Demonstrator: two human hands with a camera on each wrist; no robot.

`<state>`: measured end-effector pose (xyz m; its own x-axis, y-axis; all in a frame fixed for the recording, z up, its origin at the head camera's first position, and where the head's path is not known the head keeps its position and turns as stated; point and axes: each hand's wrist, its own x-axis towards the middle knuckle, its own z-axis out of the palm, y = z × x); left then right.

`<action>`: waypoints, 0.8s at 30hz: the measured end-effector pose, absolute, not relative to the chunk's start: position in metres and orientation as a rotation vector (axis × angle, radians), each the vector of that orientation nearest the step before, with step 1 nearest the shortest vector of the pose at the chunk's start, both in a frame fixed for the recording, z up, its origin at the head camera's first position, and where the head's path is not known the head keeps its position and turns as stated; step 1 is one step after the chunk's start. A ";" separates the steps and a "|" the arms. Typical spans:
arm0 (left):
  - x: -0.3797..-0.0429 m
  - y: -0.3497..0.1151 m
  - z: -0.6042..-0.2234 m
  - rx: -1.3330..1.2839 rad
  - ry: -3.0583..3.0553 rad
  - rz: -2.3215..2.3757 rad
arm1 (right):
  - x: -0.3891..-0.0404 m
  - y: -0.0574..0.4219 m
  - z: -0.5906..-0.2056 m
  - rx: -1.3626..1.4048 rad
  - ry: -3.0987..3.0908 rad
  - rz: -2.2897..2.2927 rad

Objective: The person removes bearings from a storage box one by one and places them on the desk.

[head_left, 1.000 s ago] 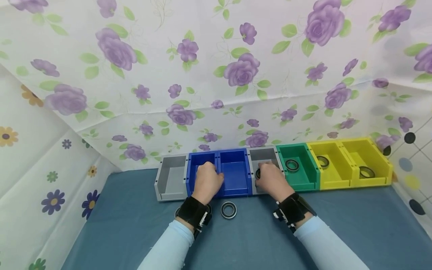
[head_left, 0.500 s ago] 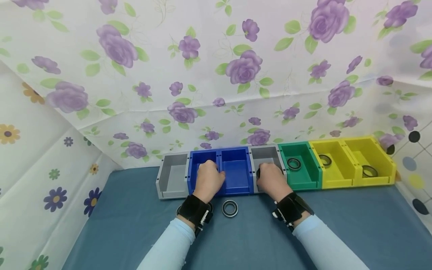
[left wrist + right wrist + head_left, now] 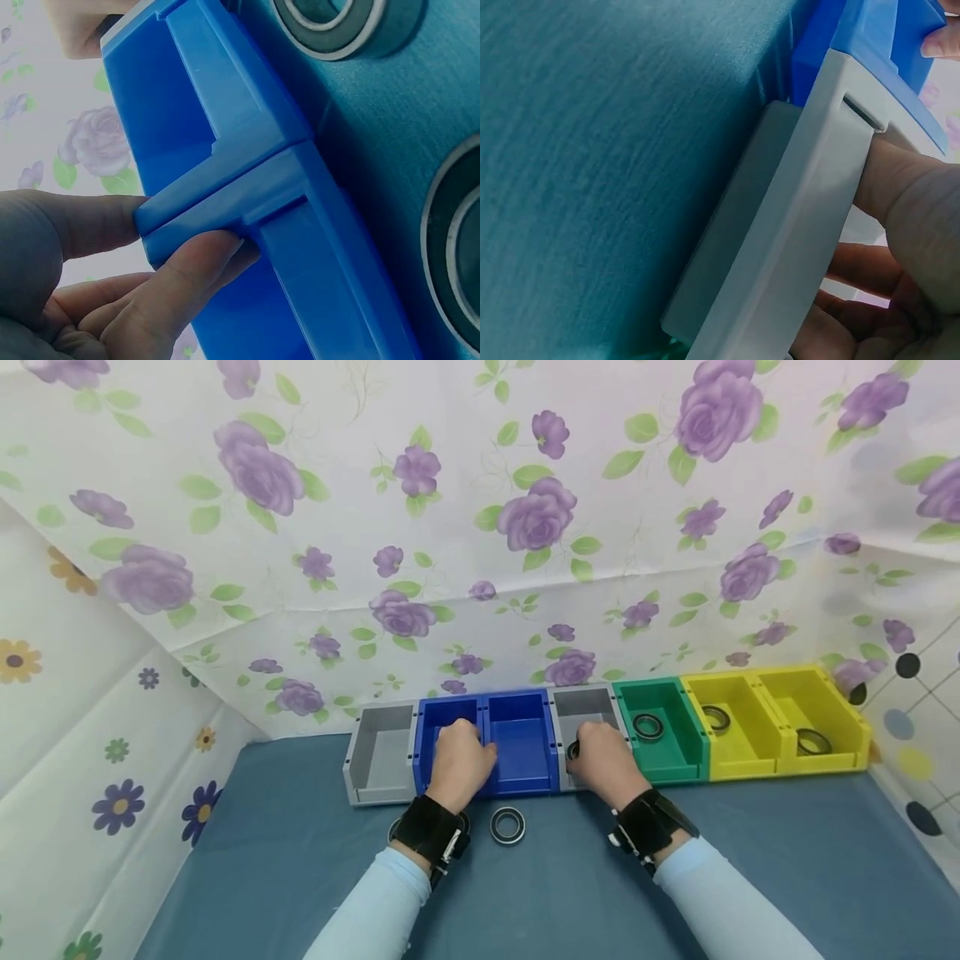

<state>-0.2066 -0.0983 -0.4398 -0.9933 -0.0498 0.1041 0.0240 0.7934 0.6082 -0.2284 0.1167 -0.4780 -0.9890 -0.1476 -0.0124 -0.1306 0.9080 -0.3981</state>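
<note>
My left hand point(image 3: 461, 760) pinches the adjoining walls of two blue bins point(image 3: 521, 739). In the left wrist view the thumb and fingers point(image 3: 187, 277) lie on either side of those walls. My right hand point(image 3: 602, 758) reaches into the grey bin point(image 3: 585, 700) just right of the blue pair, its fingers curled. A black bearing point(image 3: 573, 750) shows at that hand's left side, gripped by the fingers and mostly covered. The right wrist view shows the hand behind the grey bin's front wall point(image 3: 780, 225); the bearing is hidden there.
A bearing point(image 3: 495, 827) lies on the blue cloth point(image 3: 525, 902); others are partly covered by the left wrist. The green bin point(image 3: 678, 752) and both yellow bins point(image 3: 757, 747) each hold a bearing. Another grey bin point(image 3: 384, 752) ends the row at left. Flowered sheeting hangs behind.
</note>
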 end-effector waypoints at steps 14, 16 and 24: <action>-0.204 -0.098 -0.439 -0.003 -2.831 -1.002 | -0.218 0.127 -0.458 -0.297 3.068 -0.773; -0.204 -0.099 -0.439 -0.020 -2.822 -1.003 | -0.216 0.128 -0.453 -0.317 3.093 -0.805; -0.204 -0.100 -0.439 -0.029 -2.817 -0.987 | -0.204 0.132 -0.443 -0.362 3.179 -0.879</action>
